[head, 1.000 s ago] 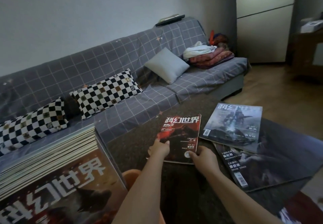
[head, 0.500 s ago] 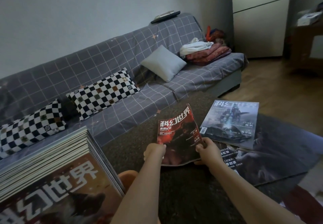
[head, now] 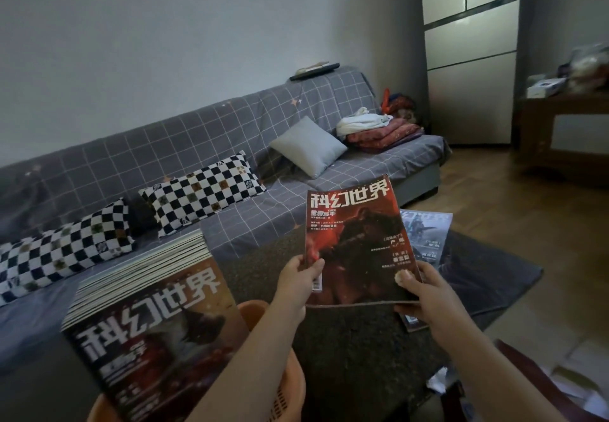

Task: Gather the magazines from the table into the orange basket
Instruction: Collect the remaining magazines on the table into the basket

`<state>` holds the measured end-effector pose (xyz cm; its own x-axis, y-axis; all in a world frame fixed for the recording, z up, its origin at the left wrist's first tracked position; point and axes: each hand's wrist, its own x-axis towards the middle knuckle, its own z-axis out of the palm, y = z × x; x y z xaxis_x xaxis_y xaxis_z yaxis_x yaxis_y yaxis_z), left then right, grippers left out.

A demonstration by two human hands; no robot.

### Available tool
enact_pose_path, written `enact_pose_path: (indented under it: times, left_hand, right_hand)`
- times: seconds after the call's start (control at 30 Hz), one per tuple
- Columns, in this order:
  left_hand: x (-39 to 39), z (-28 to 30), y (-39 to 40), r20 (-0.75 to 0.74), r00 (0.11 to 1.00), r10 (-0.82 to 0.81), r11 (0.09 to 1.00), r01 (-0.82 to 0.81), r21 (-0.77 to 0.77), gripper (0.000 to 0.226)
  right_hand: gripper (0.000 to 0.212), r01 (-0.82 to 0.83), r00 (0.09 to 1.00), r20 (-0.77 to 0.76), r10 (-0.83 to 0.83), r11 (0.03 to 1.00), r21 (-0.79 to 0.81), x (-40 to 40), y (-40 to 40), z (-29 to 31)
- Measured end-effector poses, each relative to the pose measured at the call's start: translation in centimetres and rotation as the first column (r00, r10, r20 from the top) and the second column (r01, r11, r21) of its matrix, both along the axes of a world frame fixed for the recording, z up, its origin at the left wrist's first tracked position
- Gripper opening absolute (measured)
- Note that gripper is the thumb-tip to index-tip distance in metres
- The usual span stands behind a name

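Above table (head: 362,349) near edge: red magazine (head: 356,240) held up, tilted, cover facing camera; L hand (head: 298,278) pinching its lower-left edge, thumb on cover; R hand (head: 425,293) gripping lower-right corner, thumb on front, fingers behind. At table's left corner: orange basket (head: 290,385) w/ magazine stack (head: 148,316) standing in it. Toward right edge: blue-grey magazine (head: 425,227), partly hidden behind red one.

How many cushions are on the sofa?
3: two checkered cushions, one at the left end and one mid-sofa, plus a plain grey cushion further right. None seems hidden.
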<state>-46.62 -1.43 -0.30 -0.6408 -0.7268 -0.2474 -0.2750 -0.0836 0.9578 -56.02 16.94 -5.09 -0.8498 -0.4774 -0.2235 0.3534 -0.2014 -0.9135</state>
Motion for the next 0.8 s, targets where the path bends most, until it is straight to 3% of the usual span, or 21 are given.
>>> enact_pose_path:
  times: [0.2, 0.4, 0.53, 0.8]
  left_hand:
    - [7.6, 2.2, 3.4, -0.191, 0.98, 0.058, 0.988, -0.083, -0.13, 0.01]
    - [16.6, 3.8, 3.5, -0.316, 0.935, 0.163, 0.94, -0.245, -0.238, 0.011]
    - [22.2, 4.3, 2.6, -0.336, 0.917, 0.217, 0.891, -0.327, -0.317, 0.021]
    - [28.9, 2.3, -1.2, -0.279, 0.892, 0.356, 0.848, -0.434, -0.305, 0.016]
  right_hand:
    - [0.019, -0.132, 0.988, -0.089, 0.124, 0.987, -0.093, 4.2, 1.8, 2.0]
    - [0.039, -0.228, 0.937, -0.287, 0.201, 0.972, -0.064, 10.0, -1.3, 4.7]
    - [0.037, -0.334, 0.911, -0.269, 0.313, 0.942, -0.036, 13.4, -4.3, 5.9]
    - [0.02, -0.386, 0.823, -0.405, 0.399, 0.915, 0.117, 18.2, -9.6, 5.9]
